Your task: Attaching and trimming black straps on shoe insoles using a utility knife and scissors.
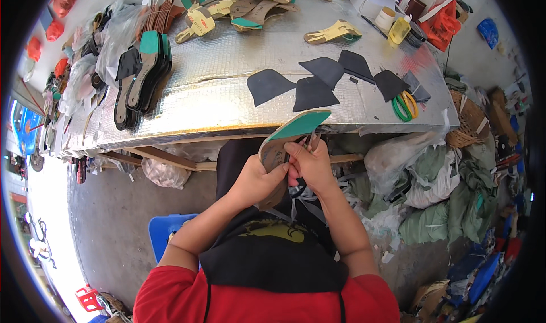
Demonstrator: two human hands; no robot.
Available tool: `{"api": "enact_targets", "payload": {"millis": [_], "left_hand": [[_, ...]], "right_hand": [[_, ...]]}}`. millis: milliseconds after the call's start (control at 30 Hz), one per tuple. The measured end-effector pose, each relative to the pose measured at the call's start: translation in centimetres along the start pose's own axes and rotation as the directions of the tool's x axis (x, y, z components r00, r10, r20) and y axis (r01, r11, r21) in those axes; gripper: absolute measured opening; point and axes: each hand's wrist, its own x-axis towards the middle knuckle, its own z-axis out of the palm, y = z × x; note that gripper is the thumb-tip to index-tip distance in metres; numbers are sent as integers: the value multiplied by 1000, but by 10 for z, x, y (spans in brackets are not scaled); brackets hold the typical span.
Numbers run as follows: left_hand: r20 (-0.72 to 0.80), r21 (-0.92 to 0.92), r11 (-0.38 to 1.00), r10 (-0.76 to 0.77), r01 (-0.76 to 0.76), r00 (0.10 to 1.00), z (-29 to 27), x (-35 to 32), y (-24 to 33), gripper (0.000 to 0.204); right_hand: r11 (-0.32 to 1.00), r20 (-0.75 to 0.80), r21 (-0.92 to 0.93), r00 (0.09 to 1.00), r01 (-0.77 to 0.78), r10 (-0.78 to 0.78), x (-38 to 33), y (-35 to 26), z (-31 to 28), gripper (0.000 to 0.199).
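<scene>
An insole (297, 127) with a green heel patch is held up just off the table's front edge, tilted, its lower end toward my lap. My left hand (259, 180) is closed around its near left side, thumb on the face. Against its right edge presses the thumb of my right hand (313, 166), the other fingers curled. Tucked in that same hand is what looks like a pair of scissors (297, 190), with dark loops below and metal tips above; the fingers partly hide it. Beyond the insole lie several black trapezoid pieces (315, 94) on the table.
The silver-covered table (210, 98) bears a stack of dark insoles (136, 92) at left and a pile of yellow-and-brown insoles (250, 7) at the back. Green and yellow rings (405, 107) and a yellow bottle (400, 30) sit at right. Bags (426, 180) crowd below; a blue stool (165, 232) stands left.
</scene>
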Motion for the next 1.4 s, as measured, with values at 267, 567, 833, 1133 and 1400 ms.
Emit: {"api": "enact_targets", "payload": {"millis": [267,567,833,1133,1400], "left_hand": [[-62,-127,987,-103,95,993,-17,14,6,14],[-223,-461,882,-226,102,948,-39,19,47,22],[-297,-347,938,-105,-5,949,-38,20,75,27],[-565,-395,739,274,-546,779,-11,34,61,37],[-167,828,554,391,-86,905,-31,-21,69,35]], "right_hand": [[988,-180,-4,972,-154,151,-2,-5,6,32],[374,203,-836,861,401,-467,-41,12,11,21],[-81,430,-896,805,437,-409,-61,31,54,31],[998,-126,15,990,67,-64,-26,16,69,30],[934,2,-301,979,193,-202,-7,-47,-1,20]]}}
